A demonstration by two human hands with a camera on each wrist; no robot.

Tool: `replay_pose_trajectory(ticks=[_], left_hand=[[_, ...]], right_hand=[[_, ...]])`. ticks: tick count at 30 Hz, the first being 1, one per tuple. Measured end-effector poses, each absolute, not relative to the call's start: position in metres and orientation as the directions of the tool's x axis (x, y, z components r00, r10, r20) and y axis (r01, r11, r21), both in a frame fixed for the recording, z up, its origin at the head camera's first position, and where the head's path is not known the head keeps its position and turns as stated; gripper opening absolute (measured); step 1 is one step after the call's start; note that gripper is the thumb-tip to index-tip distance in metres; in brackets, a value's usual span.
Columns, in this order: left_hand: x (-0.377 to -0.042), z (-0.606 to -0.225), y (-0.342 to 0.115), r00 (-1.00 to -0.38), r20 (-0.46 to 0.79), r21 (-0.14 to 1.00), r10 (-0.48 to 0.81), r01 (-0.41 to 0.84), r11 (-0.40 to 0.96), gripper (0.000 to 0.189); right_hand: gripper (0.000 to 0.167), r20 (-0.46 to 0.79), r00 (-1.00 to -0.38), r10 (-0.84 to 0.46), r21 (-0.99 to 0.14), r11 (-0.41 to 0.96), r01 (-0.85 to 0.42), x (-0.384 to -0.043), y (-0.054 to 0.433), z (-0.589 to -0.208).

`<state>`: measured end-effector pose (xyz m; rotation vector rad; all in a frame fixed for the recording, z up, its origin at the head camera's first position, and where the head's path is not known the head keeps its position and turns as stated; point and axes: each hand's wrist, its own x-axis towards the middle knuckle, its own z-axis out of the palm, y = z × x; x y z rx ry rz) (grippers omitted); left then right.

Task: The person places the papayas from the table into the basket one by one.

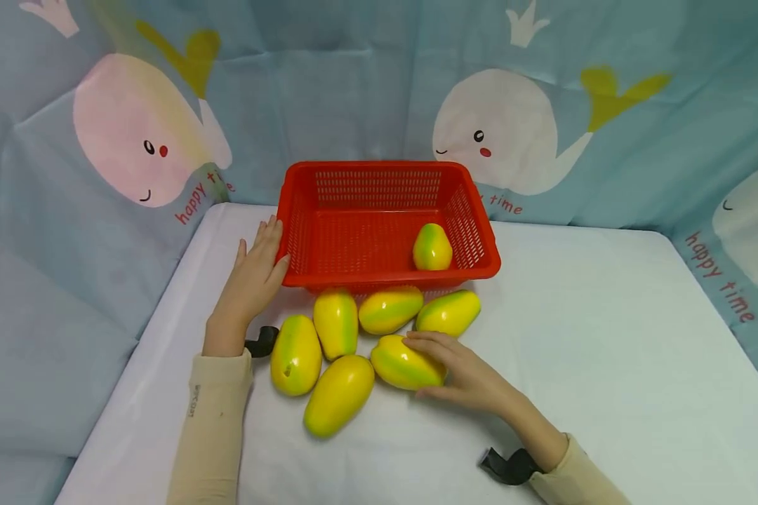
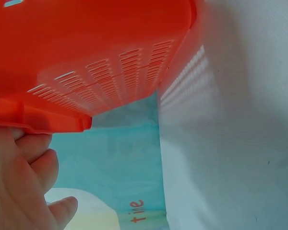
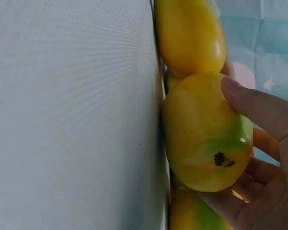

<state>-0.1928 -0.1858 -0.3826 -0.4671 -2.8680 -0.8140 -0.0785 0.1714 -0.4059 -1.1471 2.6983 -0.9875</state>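
Observation:
A red plastic basket (image 1: pixel 366 277) stands on the white table, with one yellow-green mango (image 1: pixel 432 247) inside at its right. My left hand (image 1: pixel 250 270) rests against the basket's left side, fingers extended along the rim; the left wrist view shows them touching the rim's edge. In front of the basket, my right hand (image 1: pixel 464 375) holds a mango (image 1: pixel 406 362) between thumb and fingers. The right wrist view shows the thumb (image 3: pixel 259 105) on one side of this mango (image 3: pixel 206 134), which has a dark spot, and fingers on the other side.
Several more mangoes lie close together before the basket, among them an upright one (image 1: pixel 336 324) and a front one (image 1: pixel 339 396). A blue curtain (image 1: pixel 347 91) with whale prints hangs behind the table (image 1: pixel 606 337). Black straps (image 1: pixel 510 466) show at both wrists.

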Motion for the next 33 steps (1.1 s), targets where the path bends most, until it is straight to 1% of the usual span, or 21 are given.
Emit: replay_pose_trajectory(ticks=[5,9,13,21,25,30,33], left_hand=[[-0.1952,-0.3822,-0.1861,-0.944,0.212,0.484,0.253,0.326,0.812,0.062],[-0.1938,-0.3830,-0.1871,-0.942,0.212,0.493,0.260,0.332,0.804,0.062],[-0.1911,-0.3851,-0.1857,-0.944,0.203,0.500,0.260,0.328,0.801,0.062],[-0.1927,-0.3841,-0.1846,-0.939,0.225,0.489,0.262,0.341,0.803,0.062],[-0.1923,-0.3847,-0.1849,-0.941,0.219,0.490,0.257,0.334,0.805,0.063],[-0.1906,-0.3844,-0.1845,-0.943,0.224,0.495,0.247,0.328,0.805,0.063],[-0.1893,-0.3852,-0.1837,-0.944,0.217,0.493,0.247,0.325,0.807,0.063]], right_hand=[[0.075,0.205,-0.711,-0.672,-0.559,0.517,-0.649,-0.0802,0.1712,-0.4082],[0.074,0.207,-0.713,-0.670,-0.561,0.515,-0.648,-0.0806,0.1703,-0.4105],[0.074,0.203,-0.724,-0.659,-0.567,0.524,-0.636,-0.0774,0.1716,-0.4134],[0.074,0.207,-0.752,-0.625,-0.599,0.527,-0.603,-0.0775,0.1726,-0.4129],[0.073,0.212,-0.753,-0.622,-0.623,0.508,-0.595,-0.0770,0.1728,-0.4115],[0.073,0.256,-0.743,-0.619,-0.637,0.470,-0.611,-0.0754,0.1739,-0.4069],[0.073,0.272,-0.747,-0.606,-0.662,0.446,-0.603,-0.0724,0.1749,-0.4047]])
